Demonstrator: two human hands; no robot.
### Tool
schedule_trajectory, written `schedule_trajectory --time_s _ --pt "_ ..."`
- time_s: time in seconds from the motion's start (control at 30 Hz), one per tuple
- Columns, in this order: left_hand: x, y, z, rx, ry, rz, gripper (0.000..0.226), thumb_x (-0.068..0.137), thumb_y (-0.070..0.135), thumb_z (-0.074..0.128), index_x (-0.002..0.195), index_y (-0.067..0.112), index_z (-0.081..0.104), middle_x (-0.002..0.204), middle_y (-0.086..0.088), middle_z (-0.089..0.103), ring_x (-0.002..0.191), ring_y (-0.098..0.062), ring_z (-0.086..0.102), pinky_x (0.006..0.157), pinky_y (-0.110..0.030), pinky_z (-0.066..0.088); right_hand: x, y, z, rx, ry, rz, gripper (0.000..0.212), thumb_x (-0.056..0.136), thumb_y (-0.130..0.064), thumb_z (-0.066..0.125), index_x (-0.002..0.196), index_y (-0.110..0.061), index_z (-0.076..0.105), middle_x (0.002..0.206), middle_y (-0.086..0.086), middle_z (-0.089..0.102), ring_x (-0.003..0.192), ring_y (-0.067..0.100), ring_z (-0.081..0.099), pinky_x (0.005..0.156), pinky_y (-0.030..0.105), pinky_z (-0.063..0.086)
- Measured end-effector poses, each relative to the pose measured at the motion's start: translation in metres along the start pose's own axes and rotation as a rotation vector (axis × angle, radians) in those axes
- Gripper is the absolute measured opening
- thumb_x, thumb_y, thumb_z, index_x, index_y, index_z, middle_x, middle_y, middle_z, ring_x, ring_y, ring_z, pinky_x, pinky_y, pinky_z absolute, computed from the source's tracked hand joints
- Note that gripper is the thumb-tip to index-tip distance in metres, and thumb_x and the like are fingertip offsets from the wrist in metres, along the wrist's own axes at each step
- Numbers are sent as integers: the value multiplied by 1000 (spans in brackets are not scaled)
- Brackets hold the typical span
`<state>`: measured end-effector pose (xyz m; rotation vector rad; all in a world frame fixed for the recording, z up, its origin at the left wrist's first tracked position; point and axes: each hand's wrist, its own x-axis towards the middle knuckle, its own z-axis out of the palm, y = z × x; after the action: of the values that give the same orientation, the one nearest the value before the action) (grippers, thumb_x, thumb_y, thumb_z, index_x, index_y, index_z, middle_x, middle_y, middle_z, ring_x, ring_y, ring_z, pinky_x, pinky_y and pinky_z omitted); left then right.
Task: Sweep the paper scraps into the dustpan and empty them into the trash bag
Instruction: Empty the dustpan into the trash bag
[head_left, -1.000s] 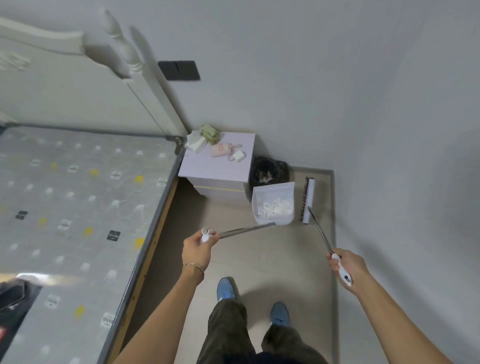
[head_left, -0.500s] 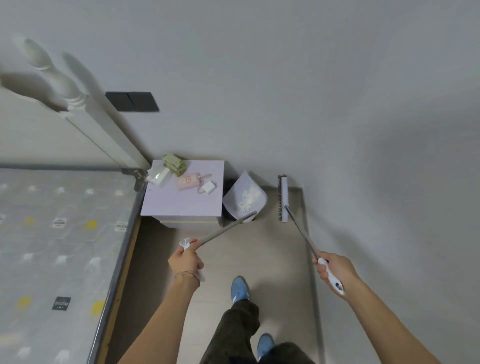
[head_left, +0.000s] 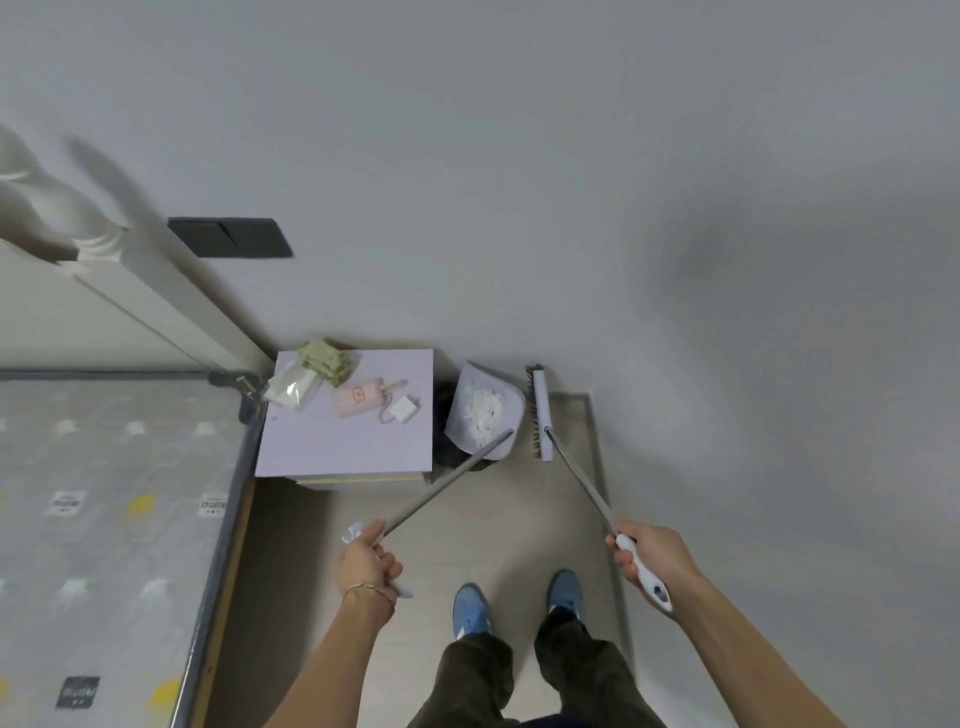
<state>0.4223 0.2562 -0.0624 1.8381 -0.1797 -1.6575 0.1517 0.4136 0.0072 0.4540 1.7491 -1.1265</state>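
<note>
My left hand (head_left: 366, 564) grips the long grey handle of the white dustpan (head_left: 506, 410). The pan is lifted and tilted over the black trash bag (head_left: 448, 453), which it mostly hides. White paper scraps (head_left: 484, 410) lie heaped inside the pan. My right hand (head_left: 652, 556) grips the white end of the broom handle. The broom's head (head_left: 540, 413) stands just right of the dustpan, close to the wall.
A lilac nightstand (head_left: 343, 447) with a pink pouch (head_left: 358, 400), a charger and packets stands left of the bag. A bed (head_left: 104, 519) fills the left side. Grey walls close the far side and the right. My blue shoes (head_left: 470, 608) stand on the narrow floor strip.
The dustpan rose from the floor, swung left and tilted over the trash bag. The broom head moved nearer the wall. I stepped forward and my view tipped upward.
</note>
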Motion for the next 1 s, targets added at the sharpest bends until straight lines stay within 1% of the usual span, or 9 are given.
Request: schedule_trajectory --time_s 0.1,0.23,0.3,0.37,0.43,0.63,0.77,0.87,1.0 --pt "-1 -1 -5 -13 -7 -15 23 91 2 43 87 8 64 31 10 29 25 -4 22 31 -12 21 -1 -1 0 -30 -17 11 17 96 -3 49 84 8 57 67 16 53 28 9 37 29 14 26" --pt "-4 -8 -26 -21 17 -46 30 96 13 37 94 10 67 40 7 30 26 -4 22 32 -13 21 -7 -5 -4 -99 -32 3 17 96 -6 52 90 9 59 62 13 53 32 10 38 29 16 28" --pt "-2 -15 -39 -56 15 -79 31 97 16 38 107 6 66 35 9 28 25 -4 20 32 -12 20 -10 -7 -6 -128 -36 -7 19 96 -6 52 89 10 60 61 12 53 35 10 38 30 17 29" --pt "1 -24 -47 -93 0 -113 35 95 14 39 123 5 59 32 9 25 26 -4 15 32 -10 18 -12 -9 -7 -130 -38 -14 20 96 -7 53 90 10 61 64 13 54 38 12 38 30 18 29" --pt "1 -31 -51 -118 -11 -139 37 95 14 38 128 6 54 32 9 24 29 -5 11 32 -10 17 -13 -10 -9 -131 -45 -19 19 95 -7 54 91 10 61 67 13 55 40 12 38 30 19 30" --pt "-13 -36 -50 -166 -25 -173 26 96 18 36 114 13 55 31 8 24 22 -5 17 32 -8 18 -12 -9 -15 -131 -56 -16 19 96 -7 53 94 10 60 63 12 53 34 10 38 30 16 29" --pt "-17 -35 -51 -175 -16 -189 28 97 19 39 117 12 57 33 7 26 24 -5 19 32 -10 20 -14 -8 -17 -152 -57 -21 19 97 -8 51 92 8 59 49 6 51 33 10 37 31 17 29" --pt "-17 -33 -51 -175 -18 -192 27 97 20 40 115 11 58 33 7 29 24 -5 21 33 -10 22 -14 -8 -17 -147 -56 -23 19 97 -8 50 95 9 59 54 8 51 33 10 36 31 17 29" --pt "-16 -32 -50 -183 -7 -206 27 95 18 42 114 12 59 34 7 26 24 -6 19 34 -10 20 -16 -7 -14 -146 -60 -32 17 97 -6 49 91 8 58 63 12 50 34 9 37 31 17 29"
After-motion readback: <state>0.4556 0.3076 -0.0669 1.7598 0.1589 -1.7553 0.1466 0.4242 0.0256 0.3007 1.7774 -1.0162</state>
